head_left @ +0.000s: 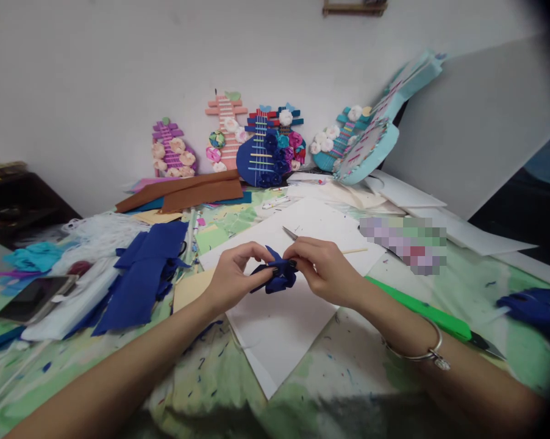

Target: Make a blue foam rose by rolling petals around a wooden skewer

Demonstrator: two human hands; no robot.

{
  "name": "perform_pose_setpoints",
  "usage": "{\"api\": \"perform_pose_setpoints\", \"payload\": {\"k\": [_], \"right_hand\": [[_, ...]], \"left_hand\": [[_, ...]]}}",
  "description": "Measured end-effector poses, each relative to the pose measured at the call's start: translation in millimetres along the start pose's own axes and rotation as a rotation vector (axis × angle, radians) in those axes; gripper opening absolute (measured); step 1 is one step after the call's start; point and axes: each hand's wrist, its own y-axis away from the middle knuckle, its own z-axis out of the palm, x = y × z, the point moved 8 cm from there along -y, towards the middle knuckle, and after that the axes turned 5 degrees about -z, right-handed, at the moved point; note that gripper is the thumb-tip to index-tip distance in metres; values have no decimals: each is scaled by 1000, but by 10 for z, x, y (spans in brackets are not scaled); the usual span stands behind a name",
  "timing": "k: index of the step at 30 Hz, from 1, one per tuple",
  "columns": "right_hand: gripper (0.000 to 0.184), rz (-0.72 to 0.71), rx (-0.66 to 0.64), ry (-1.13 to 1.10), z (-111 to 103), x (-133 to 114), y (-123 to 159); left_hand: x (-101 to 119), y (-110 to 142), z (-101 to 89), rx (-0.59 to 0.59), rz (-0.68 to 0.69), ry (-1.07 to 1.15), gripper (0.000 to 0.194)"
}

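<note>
Blue stuff, thin like cloth or crinkly paper, is right in the middle of my view. I will call it the blue piece [283, 281]. It is held up over the white paper [272, 353], and its folds and points stick out. My left hand [229, 275] pinches it on one side, with the thumb on the front. My right hand [325, 269] pinches it on the other side with its fingertips. So both hands are clamped on the same thing, close together.

I think it is very light, so it needs no strong grip. It looks soft and bendy, and I guess it is not slippery. It could squash or tear if I pull too hard. The bunched middle, where the layers meet, looks like the best place to hold. The loose points look floppy, so I would only touch those gently.

A pointed tip [289, 232] pokes out by my right hand. I can't tell if the hand holds it. A thin stick [355, 250] shows just past that hand. Blue sheets [140, 286], maybe of the same stuff, lie off to the left, and a green knife [421, 310] lies near my right arm.
</note>
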Motion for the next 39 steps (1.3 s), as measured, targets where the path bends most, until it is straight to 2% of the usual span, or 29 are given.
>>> {"api": "perform_pose_setpoints", "payload": {"k": [9, 18, 29, 39], "right_hand": [[17, -22, -51, 8, 47, -6, -51], [15, -33, -84, 42, 145, 57, 26], [18, -91, -174, -12, 146, 9, 91], [13, -110, -146, -1, 164, 14, 107]], "left_hand": [[21, 72, -3, 2, 37, -45, 9], [-61, 115, 31, -6, -24, -62, 4], [-160, 157, 94, -52, -97, -74, 5], [-165, 147, 107, -60, -101, -66, 9]]}}
